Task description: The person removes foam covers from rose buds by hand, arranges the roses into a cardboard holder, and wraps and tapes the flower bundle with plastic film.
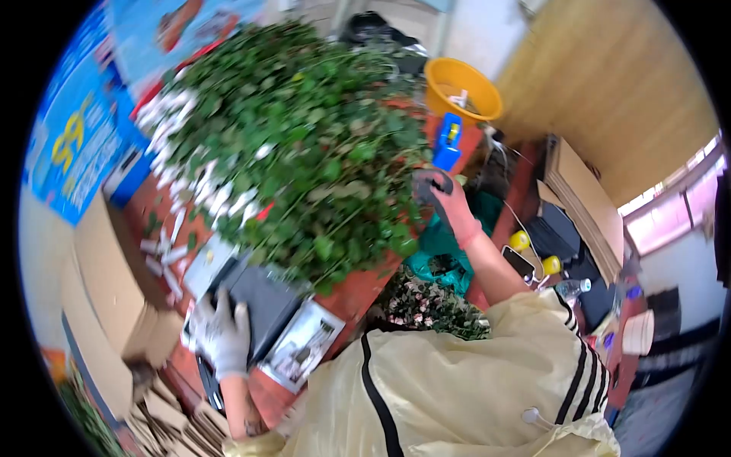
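My left hand (pixel 219 335), in a white glove, lies with its fingers spread at the edge of a flat black case (pixel 263 301). My right hand (pixel 445 202) wears a pink glove with dark fingers. Those fingers look curled, beside the stem side of a large heap of leafy green stems (pixel 320 160); what they hold, if anything, I cannot make out. White sleeves (pixel 217 198) cover the heap's left ends. Just beyond my right hand stands a blue tape dispenser (pixel 448 145). A framed picture (pixel 303 344) lies right of the black case.
An orange basin (pixel 464 87) sits at the table's far right corner. Cardboard (pixel 114 274) stands along the left edge. Below my right arm are a teal plastic bag (pixel 438 263) and small pinkish flowers (pixel 434 308). A phone (pixel 519 263) and a bottle (pixel 572 288) lie to the right.
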The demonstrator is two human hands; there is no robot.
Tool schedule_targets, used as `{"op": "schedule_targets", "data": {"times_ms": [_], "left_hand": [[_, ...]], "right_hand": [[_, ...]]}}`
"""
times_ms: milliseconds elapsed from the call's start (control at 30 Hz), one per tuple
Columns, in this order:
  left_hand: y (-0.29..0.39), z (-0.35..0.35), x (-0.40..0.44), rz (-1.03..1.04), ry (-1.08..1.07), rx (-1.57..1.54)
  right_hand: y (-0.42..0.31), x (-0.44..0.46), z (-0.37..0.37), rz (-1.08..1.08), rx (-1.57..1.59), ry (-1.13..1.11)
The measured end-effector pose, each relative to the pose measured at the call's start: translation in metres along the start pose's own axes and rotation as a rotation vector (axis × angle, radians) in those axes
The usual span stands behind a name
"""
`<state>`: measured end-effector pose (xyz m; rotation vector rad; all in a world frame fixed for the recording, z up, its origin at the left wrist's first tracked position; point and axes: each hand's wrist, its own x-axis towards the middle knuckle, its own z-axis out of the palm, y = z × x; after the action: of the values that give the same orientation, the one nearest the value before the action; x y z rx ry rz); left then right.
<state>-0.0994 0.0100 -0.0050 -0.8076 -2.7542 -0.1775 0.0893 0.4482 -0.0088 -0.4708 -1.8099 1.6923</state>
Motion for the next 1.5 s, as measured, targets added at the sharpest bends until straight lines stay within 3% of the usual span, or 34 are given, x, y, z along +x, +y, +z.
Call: {"op": "schedule_targets", "data": {"times_ms": [67,133,200,267,300,333,400,500,533,600,700,733,767,800,833,867,933,967,1033,1067,1133,1333,1500], "left_hand": [[0.001,0.005,0.003,-0.02,-0.059,-0.002],[0.004,-0.001,0.005,0.022,-0.048,-0.005],[0.028,-0.023,0.011,0.054,0.049,-0.025],[0.064,-0.038,0.016,0.065,0.166,-0.274],[0.094,-0.051,0.021,0.041,0.156,-0.587],[0.119,-0.062,0.029,0.184,0.143,-0.735],[0.175,-0.08,0.047,0.398,0.019,-0.854],[0.253,-0.086,0.092,0.647,-0.22,-0.949],[0.276,-0.081,0.105,0.671,-0.332,-1.003],[0.322,-0.079,0.123,0.471,-0.622,-1.265],[0.37,-0.035,0.158,0.332,-0.974,-1.604],[0.39,-0.022,0.168,0.253,-1.076,-1.692],[0.41,-0.007,0.178,0.181,-1.124,-1.705],[0.429,0.011,0.188,0.112,-1.172,-1.717],[0.447,0.032,0.195,-0.014,-1.173,-1.674],[0.462,0.054,0.2,-0.136,-1.168,-1.628],[0.485,0.094,0.205,-0.211,-1.163,-1.489],[0.492,0.124,0.211,-0.21,-1.164,-1.48],[0.504,0.173,0.228,-0.047,-1.386,-1.371],[0.515,0.176,0.228,-0.042,-1.386,-1.366],[0.537,0.179,0.226,-0.301,-1.348,-1.365],[0.57,0.198,0.236,-0.277,-1.244,-1.35],[0.578,0.205,0.24,-0.143,-1.194,-1.144]], "right_hand": [[0.038,0.042,-0.073,0.051,-0.246,0.423],[0.067,0.084,-0.134,-0.015,-0.194,0.601],[0.055,0.105,-0.162,0.286,-0.221,0.733],[0.143,0.154,-0.233,0.347,-0.23,0.682],[0.176,0.167,-0.258,0.392,-0.259,0.61],[0.17,0.166,-0.252,0.402,-0.247,0.617],[0.136,0.169,-0.219,0.523,0.035,0.534],[0.198,0.189,-0.229,0.34,0.645,0.367],[0.277,0.22,-0.258,0.351,-0.335,0.467],[0.162,0.177,-0.206,0.44,-0.462,0.627],[0.114,0.132,-0.169,0.343,-0.552,0.686],[0.12,0.104,-0.152,0.193,-0.553,0.709],[0.131,0.076,-0.141,0.164,-0.358,0.594],[0.088,0.044,-0.124,0.232,-0.381,0.573],[0.099,0.017,-0.109,0.07,-0.393,0.624],[0.107,-0.011,-0.096,0.14,-0.499,0.649],[0.11,-0.052,-0.086,0.418,-0.315,0.551],[0.102,-0.067,-0.081,0.494,-0.22,0.553],[0.12,-0.091,-0.077,0.47,-0.226,0.497],[0.126,-0.096,-0.077,0.445,-0.239,0.434],[0.108,-0.095,-0.076,0.382,-0.212,0.452],[0.087,-0.08,-0.086,0.25,-0.183,0.322],[0.091,-0.078,-0.097,0.337,-0.184,0.305]]}}
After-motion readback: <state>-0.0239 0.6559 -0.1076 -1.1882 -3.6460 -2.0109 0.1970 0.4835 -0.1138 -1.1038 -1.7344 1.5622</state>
